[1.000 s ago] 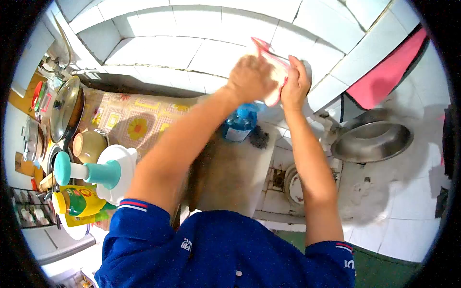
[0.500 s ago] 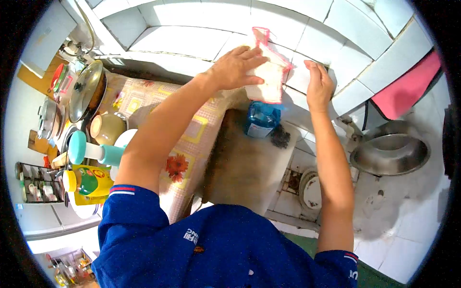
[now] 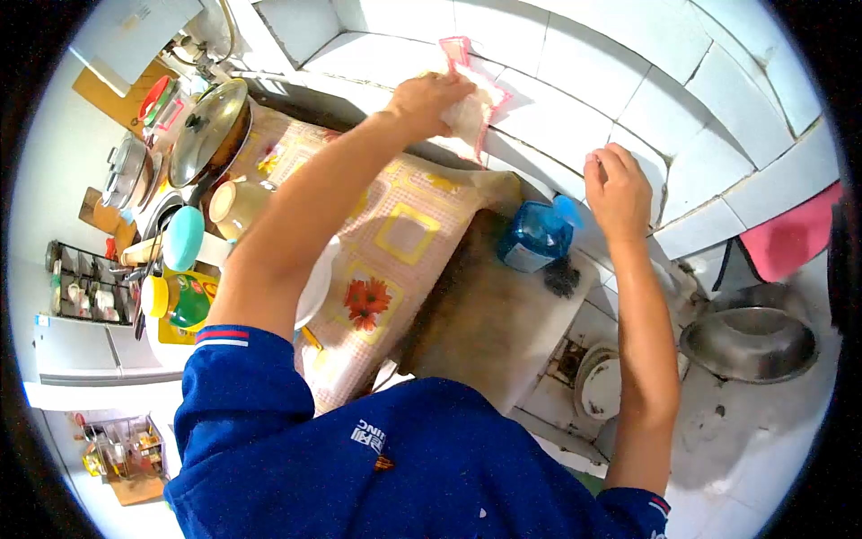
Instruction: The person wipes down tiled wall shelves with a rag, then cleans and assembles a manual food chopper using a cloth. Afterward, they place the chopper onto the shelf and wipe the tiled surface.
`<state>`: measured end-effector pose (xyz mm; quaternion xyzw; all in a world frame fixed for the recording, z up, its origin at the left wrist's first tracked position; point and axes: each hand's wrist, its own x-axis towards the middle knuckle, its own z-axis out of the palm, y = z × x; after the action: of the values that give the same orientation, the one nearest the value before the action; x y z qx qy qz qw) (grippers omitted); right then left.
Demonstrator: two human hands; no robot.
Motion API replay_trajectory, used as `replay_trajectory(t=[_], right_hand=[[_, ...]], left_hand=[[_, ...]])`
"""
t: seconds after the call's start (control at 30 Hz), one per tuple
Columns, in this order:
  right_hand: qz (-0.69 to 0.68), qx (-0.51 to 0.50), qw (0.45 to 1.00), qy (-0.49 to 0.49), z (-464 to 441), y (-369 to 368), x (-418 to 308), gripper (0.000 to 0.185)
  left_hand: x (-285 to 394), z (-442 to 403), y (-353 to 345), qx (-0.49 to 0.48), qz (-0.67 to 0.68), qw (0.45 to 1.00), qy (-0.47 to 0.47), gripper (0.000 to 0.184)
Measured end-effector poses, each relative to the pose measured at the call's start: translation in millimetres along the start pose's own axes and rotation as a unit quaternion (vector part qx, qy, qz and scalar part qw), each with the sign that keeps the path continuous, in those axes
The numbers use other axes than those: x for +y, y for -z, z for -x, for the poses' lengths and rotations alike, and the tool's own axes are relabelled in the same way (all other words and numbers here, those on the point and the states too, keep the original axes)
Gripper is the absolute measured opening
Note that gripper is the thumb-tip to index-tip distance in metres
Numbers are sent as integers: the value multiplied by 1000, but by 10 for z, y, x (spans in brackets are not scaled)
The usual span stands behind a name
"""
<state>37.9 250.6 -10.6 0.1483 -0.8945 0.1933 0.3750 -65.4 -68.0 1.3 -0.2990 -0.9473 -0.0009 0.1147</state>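
A white cloth with pink edging (image 3: 473,112) lies against the white tiled ledge at the top centre. My left hand (image 3: 429,103) is on the cloth's left part, its fingers curled over the fabric. To the right, my right hand (image 3: 620,190) hovers apart from the cloth with bent fingers; whether its fingertips hold anything is too small to tell. Between and below the hands stands a blue bottle (image 3: 536,236) on a worn board (image 3: 489,314), with a dark scouring pad (image 3: 561,278) beside it.
A patterned tablecloth (image 3: 409,242) covers the counter on the left. Near it are a lidded pan (image 3: 208,135), a beige pot (image 3: 235,208) and a yellow-capped bottle (image 3: 184,301). Metal basins (image 3: 750,344) and a pink cloth (image 3: 790,235) are at the right.
The view has turned. My right hand has come off the cloth and moved away to the right. My left hand has shifted left along with the cloth.
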Motion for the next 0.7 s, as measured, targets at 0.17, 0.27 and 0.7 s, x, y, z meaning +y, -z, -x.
replay_trajectory(t=[0.17, 0.27, 0.7], right_hand=[[26, 11, 999, 45, 21, -42, 55, 15], [18, -2, 999, 30, 26, -25, 60, 15], [65, -42, 992, 104, -151, -16, 7, 21]], left_hand=[[433, -95, 88, 0, -92, 995, 49, 89], [394, -46, 151, -20, -120, 991, 54, 90], [-248, 64, -79, 56, -118, 991, 34, 106]])
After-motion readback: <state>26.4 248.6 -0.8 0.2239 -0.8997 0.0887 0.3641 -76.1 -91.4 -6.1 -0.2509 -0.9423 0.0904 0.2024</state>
